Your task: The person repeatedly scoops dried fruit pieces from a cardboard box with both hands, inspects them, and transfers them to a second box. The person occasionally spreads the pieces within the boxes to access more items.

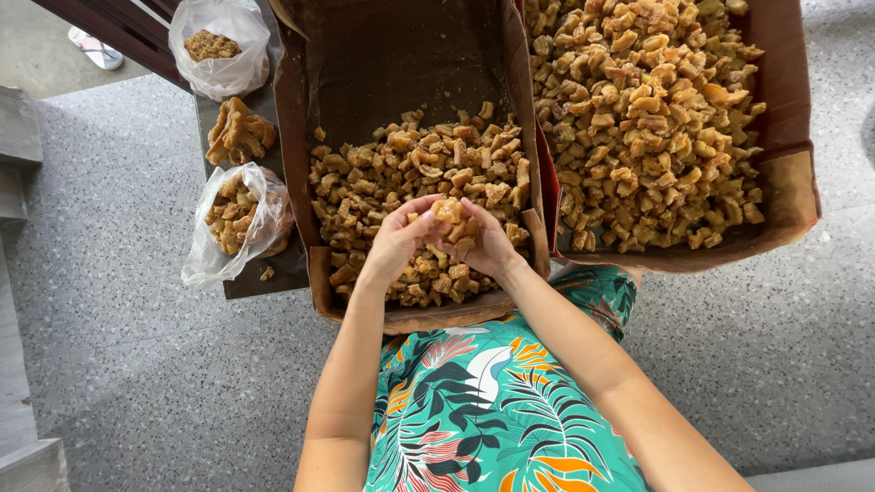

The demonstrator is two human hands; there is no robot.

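Golden-brown fried crackling pieces sit cupped between our two hands above the nearer cardboard box.

We hold our left hand and right hand pressed together at the fingertips, each grip curled shut around the same small clump, which sits right in the grip and has no clear long axis. Both hands are equally near it. Straight below lies the loose heap in the brown cardboard box; a second, fuller brown cardboard box stands just beside it on our right. On our left, a dark narrow bench carries clear plastic bags of the same pieces.
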